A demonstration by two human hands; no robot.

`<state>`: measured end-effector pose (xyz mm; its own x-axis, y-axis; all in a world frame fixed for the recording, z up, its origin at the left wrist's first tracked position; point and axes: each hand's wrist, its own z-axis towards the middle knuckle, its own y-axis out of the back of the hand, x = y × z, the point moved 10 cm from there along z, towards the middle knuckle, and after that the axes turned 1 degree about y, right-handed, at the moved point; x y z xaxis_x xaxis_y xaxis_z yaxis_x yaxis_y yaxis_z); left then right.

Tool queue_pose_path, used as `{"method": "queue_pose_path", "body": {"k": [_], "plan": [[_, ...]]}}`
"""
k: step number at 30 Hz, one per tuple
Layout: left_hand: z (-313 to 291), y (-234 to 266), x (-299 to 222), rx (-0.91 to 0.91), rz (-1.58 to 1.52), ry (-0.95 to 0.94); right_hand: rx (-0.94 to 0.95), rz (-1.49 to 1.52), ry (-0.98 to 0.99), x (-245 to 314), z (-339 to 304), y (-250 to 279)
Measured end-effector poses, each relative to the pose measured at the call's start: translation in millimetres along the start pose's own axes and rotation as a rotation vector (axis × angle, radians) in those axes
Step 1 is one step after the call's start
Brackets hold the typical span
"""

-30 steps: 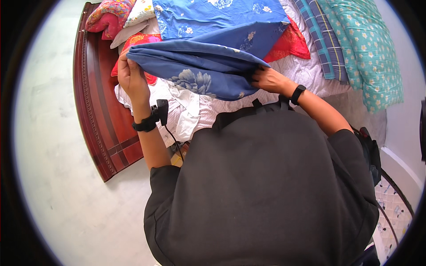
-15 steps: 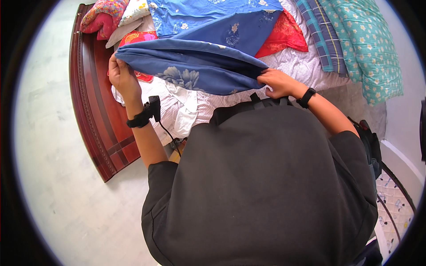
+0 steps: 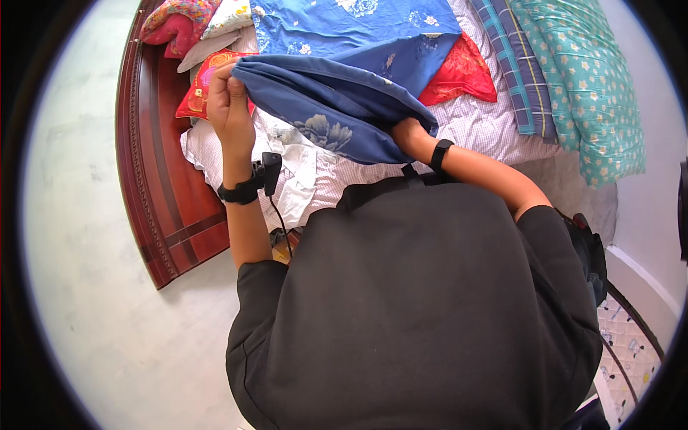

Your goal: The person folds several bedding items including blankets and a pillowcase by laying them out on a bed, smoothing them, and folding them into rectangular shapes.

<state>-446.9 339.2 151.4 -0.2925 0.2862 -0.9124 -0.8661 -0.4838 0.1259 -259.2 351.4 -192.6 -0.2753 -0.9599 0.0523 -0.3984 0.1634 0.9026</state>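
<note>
A blue floral duvet cover (image 3: 358, 93) is stretched between my two hands above the near side of the bed. My left hand (image 3: 231, 107) is raised, its fingers closed on one corner of the cover's edge. At the other end of that edge, my right hand (image 3: 414, 138) reaches in between the cloth layers, and the fabric hides its fingers. Between the hands the cloth hangs in folds, with a large pale flower on the lower layer. The rest of the cover spreads over the far part of the bed.
A red wooden headboard (image 3: 165, 193) stands on the left, with red and patterned pillows (image 3: 193, 93) beside it. On the right lie a folded plaid quilt (image 3: 512, 79) and a teal floral quilt (image 3: 595, 100). White cloth (image 3: 297, 179) lies on the pale bedsheet (image 3: 487, 132).
My right hand has moved left and into the cloth, its fingers now hidden. My left hand has shifted right with the corner, and the fabric between them hangs slacker.
</note>
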Motion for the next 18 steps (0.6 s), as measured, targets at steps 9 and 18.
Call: {"method": "queue_pose_path", "body": {"k": [9,18], "plan": [[-8.4,12.0,8.4,-0.04,-0.008,0.045,-0.405,0.305,0.398,17.7,-22.5,24.1],[-7.6,8.2,5.8,-0.034,0.045,-0.002,-0.263,-0.174,0.237,32.7,-26.1,60.7]]}}
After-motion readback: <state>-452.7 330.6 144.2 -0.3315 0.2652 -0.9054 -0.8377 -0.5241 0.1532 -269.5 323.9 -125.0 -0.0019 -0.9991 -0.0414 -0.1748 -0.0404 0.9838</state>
